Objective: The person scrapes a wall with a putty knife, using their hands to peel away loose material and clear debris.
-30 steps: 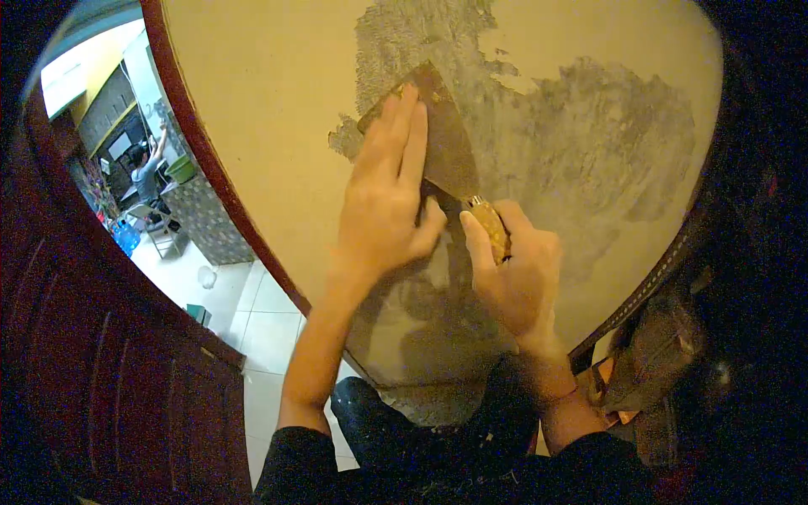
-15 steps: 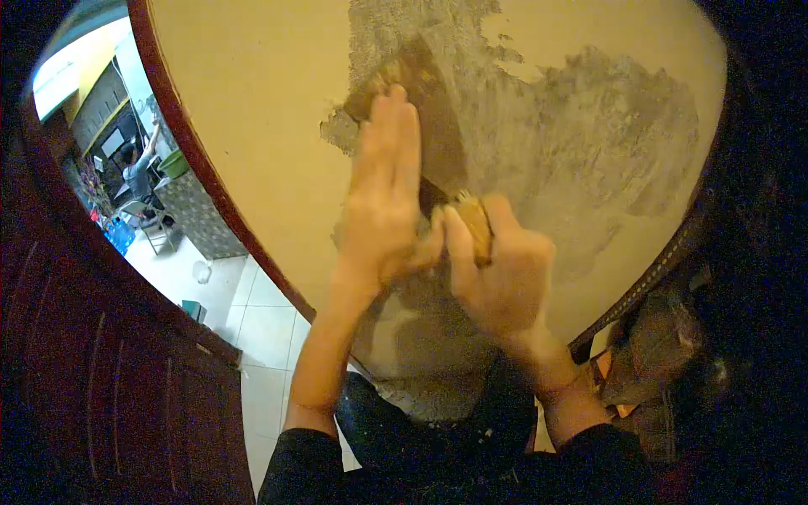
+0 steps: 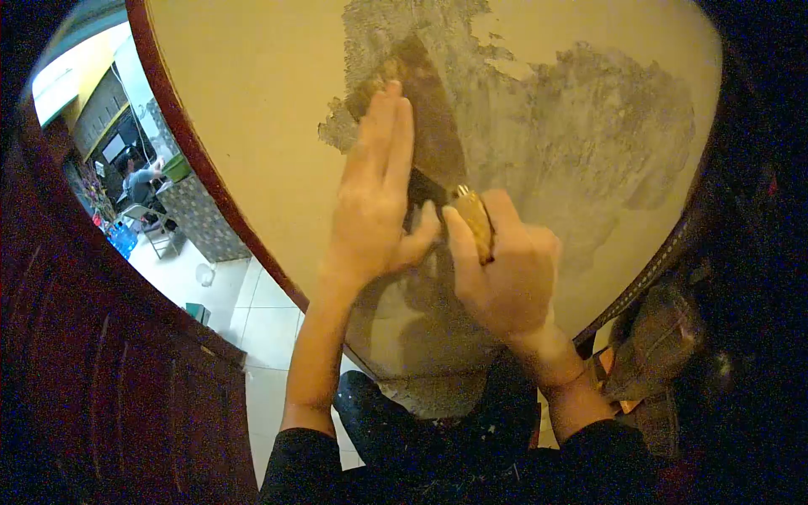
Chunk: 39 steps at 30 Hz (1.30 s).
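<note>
Sleeves: black sleeves (image 3: 307,463) at the bottom edge of the frame; both forearms are bare and reach up toward the centre.
Leg: dark trouser leg (image 3: 383,421) flecked with pale dust, bottom centre, between the two forearms.
Right hand: right hand (image 3: 505,273) just right of centre, fingers wrapped tight round the scraper's wooden handle (image 3: 474,220), thumb lying up the handle's left side.
Left hand: left hand (image 3: 374,202) at centre, fingers straight and side by side, gripping nothing. Palm and fingers are pressed flat on the blade, and the thumb is angled toward the right thumb, very near it.
Scraper: scraper (image 3: 438,135) in the upper centre. Its broad dark blade lies against the wall, tilted, with the working edge up and left by the left fingertips and the handle down and right.
Wall: cream-painted wall (image 3: 252,109) fills the upper middle of the frame. A grey stripped patch (image 3: 589,126) with ragged edges spreads from the blade to the upper right.
Pouch: brown bag or pouch (image 3: 656,345) at the lower right, in shadow, detail unclear.
Door frame: dark red door frame (image 3: 189,160) curves along the wall's left edge.
Door: dark panelled door (image 3: 101,379) in the lower left.
Floor: pale tiled floor (image 3: 261,316) seen through the doorway, left of centre.
Far room: upper left, small and distant — another person (image 3: 139,181) sits by a counter, with a blue bottle (image 3: 122,240) on the floor nearby.
</note>
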Each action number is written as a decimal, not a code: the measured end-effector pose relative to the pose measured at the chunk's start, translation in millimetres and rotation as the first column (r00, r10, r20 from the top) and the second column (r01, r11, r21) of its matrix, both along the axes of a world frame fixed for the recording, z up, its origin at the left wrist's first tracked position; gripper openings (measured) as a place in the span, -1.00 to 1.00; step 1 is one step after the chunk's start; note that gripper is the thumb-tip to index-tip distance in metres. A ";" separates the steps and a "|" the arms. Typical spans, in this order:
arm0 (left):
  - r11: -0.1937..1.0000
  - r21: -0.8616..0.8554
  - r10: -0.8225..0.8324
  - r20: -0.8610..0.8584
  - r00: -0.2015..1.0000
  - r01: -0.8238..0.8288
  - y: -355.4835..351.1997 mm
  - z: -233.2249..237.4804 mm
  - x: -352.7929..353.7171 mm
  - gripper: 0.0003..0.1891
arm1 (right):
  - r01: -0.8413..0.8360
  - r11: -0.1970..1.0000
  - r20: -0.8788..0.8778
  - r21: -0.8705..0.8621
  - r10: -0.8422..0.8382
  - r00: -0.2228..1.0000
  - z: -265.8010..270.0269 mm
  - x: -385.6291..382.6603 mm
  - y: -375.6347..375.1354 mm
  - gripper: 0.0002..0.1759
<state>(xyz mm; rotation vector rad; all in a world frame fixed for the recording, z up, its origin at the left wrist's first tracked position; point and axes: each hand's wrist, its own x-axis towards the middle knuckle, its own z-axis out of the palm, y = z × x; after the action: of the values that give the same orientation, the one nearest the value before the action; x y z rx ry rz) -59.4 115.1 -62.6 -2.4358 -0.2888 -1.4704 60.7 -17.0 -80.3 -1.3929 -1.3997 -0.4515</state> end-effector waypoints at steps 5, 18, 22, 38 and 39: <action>0.998 0.044 0.047 0.020 0.999 -0.047 5.8 6.3 3.4 0.04 | 0.087 0.995 0.048 0.044 -0.090 0.995 3.0 -0.9 15.1 -0.78; 0.998 0.057 0.014 0.029 0.999 -0.016 3.9 14.0 4.8 0.06 | 0.028 0.998 0.023 0.061 -0.030 0.999 5.9 5.7 14.0 -0.78; 1.000 0.025 -0.012 -0.001 1.000 0.012 5.2 2.2 9.1 0.06 | -0.017 0.999 -0.039 0.031 0.018 0.999 -1.3 4.6 3.2 -0.76; 0.996 0.040 0.080 0.048 0.996 -0.082 12.0 -1.7 -4.4 0.06 | 0.051 0.999 0.044 -0.011 -0.050 0.998 -7.9 -7.2 25.3 -0.73; 0.987 0.085 0.130 0.089 0.987 -0.138 14.7 2.9 -6.4 0.06 | 0.025 1.000 0.034 -0.012 -0.025 0.999 -0.5 -10.6 34.4 -0.74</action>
<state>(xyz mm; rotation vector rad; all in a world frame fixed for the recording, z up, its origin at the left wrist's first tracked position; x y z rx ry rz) -65.8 129.8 -59.7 -2.2417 -0.3869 -1.4946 50.1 17.4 -80.8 -1.4203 -1.4159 -0.4853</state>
